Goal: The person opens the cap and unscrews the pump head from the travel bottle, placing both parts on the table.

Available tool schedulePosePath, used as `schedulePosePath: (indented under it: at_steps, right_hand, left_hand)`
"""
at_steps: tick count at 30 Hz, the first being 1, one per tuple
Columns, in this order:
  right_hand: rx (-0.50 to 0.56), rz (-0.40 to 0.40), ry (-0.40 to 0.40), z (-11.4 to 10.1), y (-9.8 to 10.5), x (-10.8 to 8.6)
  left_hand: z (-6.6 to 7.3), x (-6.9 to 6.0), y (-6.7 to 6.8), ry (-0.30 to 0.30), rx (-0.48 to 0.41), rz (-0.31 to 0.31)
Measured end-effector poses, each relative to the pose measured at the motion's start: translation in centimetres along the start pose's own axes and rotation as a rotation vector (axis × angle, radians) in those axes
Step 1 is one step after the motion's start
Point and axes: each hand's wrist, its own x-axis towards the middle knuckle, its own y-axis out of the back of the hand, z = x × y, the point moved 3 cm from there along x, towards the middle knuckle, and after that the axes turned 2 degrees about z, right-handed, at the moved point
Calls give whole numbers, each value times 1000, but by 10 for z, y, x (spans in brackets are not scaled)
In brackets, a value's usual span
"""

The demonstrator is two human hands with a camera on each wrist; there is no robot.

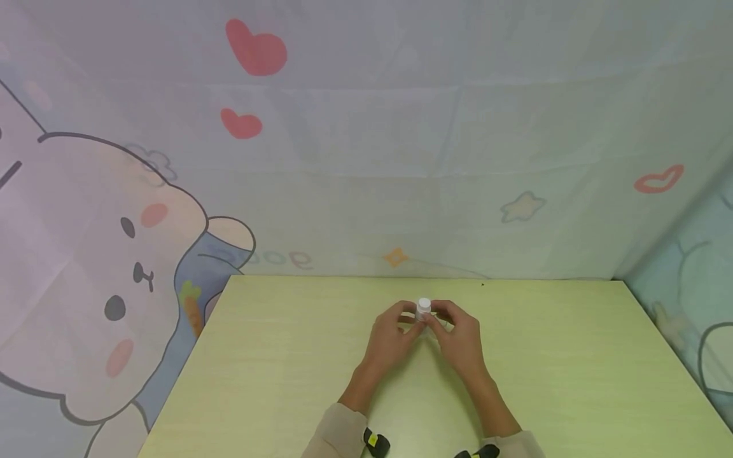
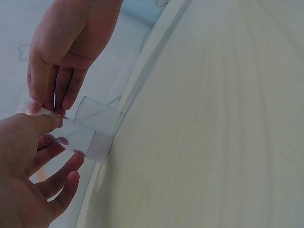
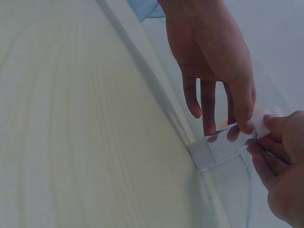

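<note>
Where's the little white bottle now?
In the head view, the white bottle is below and slightly right of centre, between the left hand and the right hand, toward the far edge of the table.

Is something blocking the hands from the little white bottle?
No, nothing visible is: the left hand and right hand touch the white bottle. A see-through object sits beside it.

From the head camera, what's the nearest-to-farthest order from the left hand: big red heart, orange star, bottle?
1. Bottle, held by the left hand
2. Orange star, low on the backdrop
3. Big red heart, backdrop's upper left
</note>
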Motion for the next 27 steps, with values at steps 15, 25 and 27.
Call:
schedulePosePath:
  at_steps: [15, 25, 27]
  right_hand:
    - [-12, -1, 19, -1, 2, 1]
    - [-8, 11, 51, -2, 0, 3]
    - [-14, 11, 57, -2, 0, 4]
  left_hand:
    - [2, 1, 1, 6, 24, -5]
    - [3, 1, 4, 3, 19, -2]
    - [4, 1, 4, 0, 18, -2]
